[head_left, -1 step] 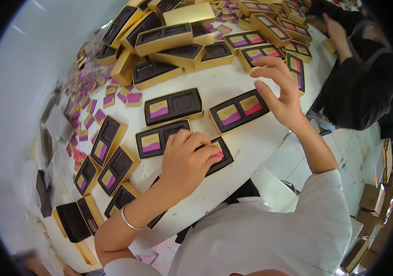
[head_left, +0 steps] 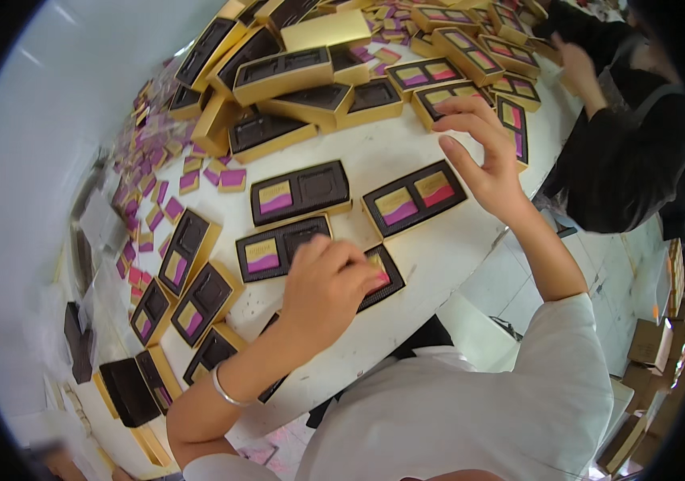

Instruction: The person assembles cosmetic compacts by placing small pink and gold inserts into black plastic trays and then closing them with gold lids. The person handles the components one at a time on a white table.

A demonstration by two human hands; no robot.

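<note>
My left hand (head_left: 322,293) is over a black-lined gold box (head_left: 393,282) near the table's front edge. Its fingers are closed at a small flat gold-and-pink packet (head_left: 378,272) in the box's right compartment; the hand covers the left part of the box. My right hand (head_left: 483,156) hovers with fingers curved and apart, holding nothing. Nearest to it is a box (head_left: 415,200) carrying one gold-and-purple and one gold-and-pink packet. Left of that, two boxes, one behind the other (head_left: 301,192) and one in front (head_left: 258,258), each show a purple packet in the left compartment.
Several part-filled boxes (head_left: 206,301) stand at the left. Gold boxes with black trays (head_left: 286,72) are piled at the back, beside filled boxes (head_left: 467,56). Loose purple packets (head_left: 231,179) spread over the far left. A co-worker in black (head_left: 619,152) is at the right.
The gold-and-pink packet lies lower in the box, and more of its face shows. My left hand has shifted slightly; my right hand stays almost still.
</note>
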